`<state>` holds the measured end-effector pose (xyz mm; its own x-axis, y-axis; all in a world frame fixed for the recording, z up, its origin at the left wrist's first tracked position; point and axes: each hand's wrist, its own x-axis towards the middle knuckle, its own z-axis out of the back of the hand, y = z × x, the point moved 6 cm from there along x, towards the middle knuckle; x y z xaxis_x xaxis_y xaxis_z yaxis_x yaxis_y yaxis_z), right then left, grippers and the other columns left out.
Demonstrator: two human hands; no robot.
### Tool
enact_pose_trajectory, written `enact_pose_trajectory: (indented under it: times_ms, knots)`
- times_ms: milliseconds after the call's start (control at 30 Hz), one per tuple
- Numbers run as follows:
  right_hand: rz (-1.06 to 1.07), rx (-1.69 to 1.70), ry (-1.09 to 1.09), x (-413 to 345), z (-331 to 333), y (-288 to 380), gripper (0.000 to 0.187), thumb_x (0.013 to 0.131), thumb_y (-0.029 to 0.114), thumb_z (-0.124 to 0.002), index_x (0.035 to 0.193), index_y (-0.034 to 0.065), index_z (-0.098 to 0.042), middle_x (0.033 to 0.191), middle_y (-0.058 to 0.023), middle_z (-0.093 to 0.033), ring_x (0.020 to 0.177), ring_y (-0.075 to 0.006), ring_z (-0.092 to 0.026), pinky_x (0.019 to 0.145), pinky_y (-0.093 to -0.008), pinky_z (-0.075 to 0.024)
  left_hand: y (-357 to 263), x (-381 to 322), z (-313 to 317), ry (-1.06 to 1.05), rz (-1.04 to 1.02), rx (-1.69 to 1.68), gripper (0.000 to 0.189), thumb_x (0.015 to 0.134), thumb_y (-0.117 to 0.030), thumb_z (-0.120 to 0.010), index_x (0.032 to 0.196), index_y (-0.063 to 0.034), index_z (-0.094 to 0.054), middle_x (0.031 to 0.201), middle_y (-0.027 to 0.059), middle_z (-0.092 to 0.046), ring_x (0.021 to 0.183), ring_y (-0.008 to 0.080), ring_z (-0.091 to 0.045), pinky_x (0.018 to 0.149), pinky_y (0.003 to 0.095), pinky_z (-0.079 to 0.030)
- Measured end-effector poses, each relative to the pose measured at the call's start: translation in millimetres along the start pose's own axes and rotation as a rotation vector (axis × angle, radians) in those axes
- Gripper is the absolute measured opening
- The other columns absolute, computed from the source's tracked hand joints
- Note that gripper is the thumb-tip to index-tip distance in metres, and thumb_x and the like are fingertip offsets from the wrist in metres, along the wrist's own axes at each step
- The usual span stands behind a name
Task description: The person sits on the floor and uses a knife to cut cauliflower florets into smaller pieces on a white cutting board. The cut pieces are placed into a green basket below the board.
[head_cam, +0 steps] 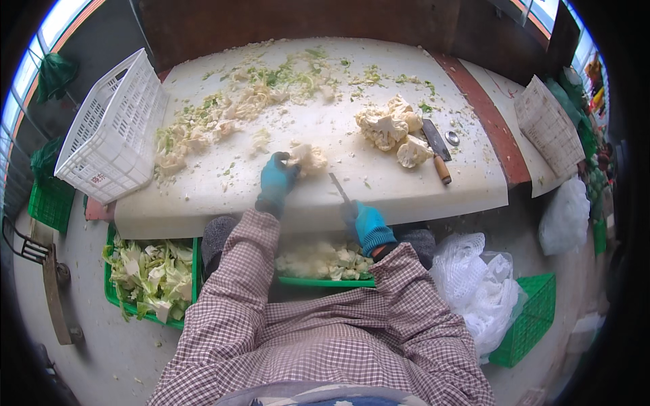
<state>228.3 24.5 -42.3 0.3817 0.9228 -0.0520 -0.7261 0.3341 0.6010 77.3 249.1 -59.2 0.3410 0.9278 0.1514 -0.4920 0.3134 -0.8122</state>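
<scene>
My left hand [277, 181], in a blue glove, has its fingers on the left side of a cauliflower piece [308, 159] on the white-covered table [406, 190]. In my right hand [366, 223], also gloved in blue, is a knife [338, 187]; its narrow blade points up and left, just short of that piece. The knife's handle is hidden in the glove. Farther right lies a group of cauliflower pieces [384, 126]. Against them rests a cleaver [436, 142] with a wooden handle, beside a small round metal object [452, 138].
Cauliflower scraps and leaf bits [244, 104] cover the table's back and left. A white plastic crate [119, 132] stands at the left edge. Below are a green crate of leaves [195, 269] and a green container with cauliflower pieces [327, 282]. White mesh bags [477, 299] hang at lower right.
</scene>
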Motion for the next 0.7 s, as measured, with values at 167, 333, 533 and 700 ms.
enact_pose_trajectory:
  times_ms: [167, 333, 533, 700]
  knots:
    - [0.042, 0.272, 0.016, 14, -16, 27, 0.022, 0.093, 0.019, -0.054, 0.106, 0.0022, -0.058, 0.085, -0.0174, -0.066, 0.08, -0.0327, -0.067, 0.068, -0.0395, -0.0552, -8, -44, 2, 0.049, 0.144, -0.085, 0.05, 0.083, -0.022, -0.077, 0.122, 0.0006, -0.055, 0.087, 0.011, -0.068, 0.079, 0.0164, -0.063, 0.073, 0.0289, -0.05]
    - [-0.175, 0.655, 0.146, 32, -21, 35, 0.018, 0.093, 0.018, -0.054, 0.104, 0.004, -0.06, 0.081, -0.0139, -0.064, 0.074, -0.023, -0.067, 0.063, -0.033, -0.0551, -43, -48, 25, -0.053, -0.116, 0.075, 0.05, 0.082, -0.019, -0.076, 0.124, -0.0002, -0.055, 0.115, 0.0109, -0.058, 0.083, 0.0173, -0.063, 0.073, 0.03, -0.053]
    - [0.147, 0.149, 0.208, 62, -42, 60, 0.02, 0.096, 0.023, -0.051, 0.097, 0.0078, -0.063, 0.078, -0.0116, -0.064, 0.06, -0.0203, -0.062, 0.051, -0.0305, -0.05, -17, -40, 3, 0.007, -0.152, -0.186, 0.044, 0.083, -0.006, -0.073, 0.122, 0.0004, -0.055, 0.118, 0.0086, -0.054, 0.082, 0.0164, -0.062, 0.072, 0.0277, -0.054]
    - [0.366, 0.155, 0.155, 91, -56, 77, 0.026, 0.096, 0.029, -0.05, 0.092, 0.0096, -0.067, 0.082, -0.0121, -0.066, 0.06, -0.0223, -0.061, 0.049, -0.0321, -0.0475, 24, -35, -23, 0.003, -0.037, -0.545, 0.035, 0.084, -0.001, -0.07, 0.116, 0.0033, -0.056, 0.098, 0.0094, -0.061, 0.082, 0.0159, -0.063, 0.071, 0.0272, -0.053]
